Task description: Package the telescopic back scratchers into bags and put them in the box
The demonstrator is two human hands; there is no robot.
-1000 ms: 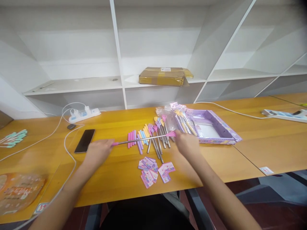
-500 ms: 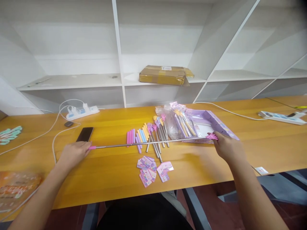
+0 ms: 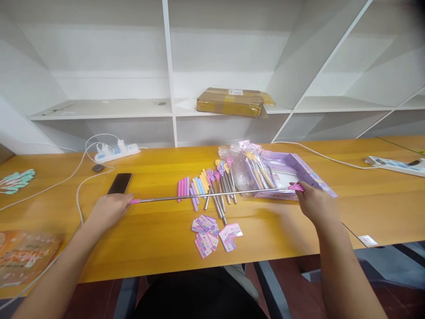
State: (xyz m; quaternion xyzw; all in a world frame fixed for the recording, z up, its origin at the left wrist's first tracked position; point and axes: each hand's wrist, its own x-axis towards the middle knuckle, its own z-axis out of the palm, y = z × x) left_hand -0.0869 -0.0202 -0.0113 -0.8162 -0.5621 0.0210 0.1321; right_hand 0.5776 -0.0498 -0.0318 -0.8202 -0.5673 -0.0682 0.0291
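A telescopic back scratcher, drawn out long, stretches between my two hands above the table. My left hand is closed round its pink handle end. At the other end my right hand grips the pink hand-shaped head. Below the rod lie several metal back scratchers with pink, purple and yellow heads. Left of them are coloured grip tubes in pink, purple, blue and yellow. Printed cards are spread nearer to me. A purple box holds bagged back scratchers.
A black phone lies just beyond my left hand. White power strips with cables stand at the back left and far right. A taped cardboard box sits on the shelf. An orange package and mint-green items are at left.
The view has shifted slightly, so the scene sits a little further right. Both hands still hold the stretched back scratcher, its length about the same.
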